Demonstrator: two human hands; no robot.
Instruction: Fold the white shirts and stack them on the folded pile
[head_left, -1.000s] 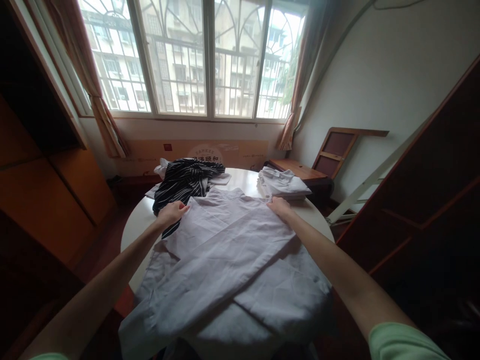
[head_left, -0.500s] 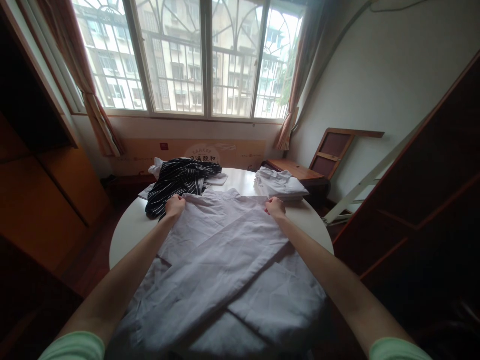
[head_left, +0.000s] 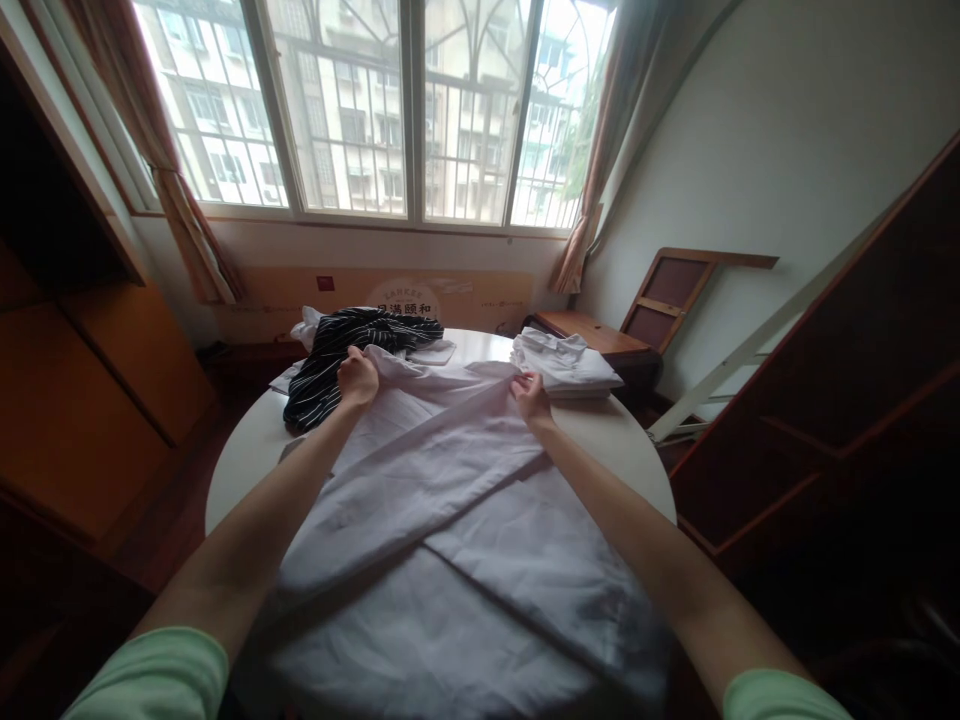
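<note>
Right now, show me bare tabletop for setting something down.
White table: bare at left edge, between striped cloth and left forearm; at right, between folded stack and right forearm; and a narrow far strip between cloth and stack. White garment crowds the middle.

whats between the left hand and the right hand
In the head view, the far edge of the white garment runs between the left hand and the right hand, with each hand gripping it.

"满颐和" (head_left: 411, 310) on cardboard panel (head_left: 480, 292), arched letters (head_left: 403, 295) above blurred
</note>
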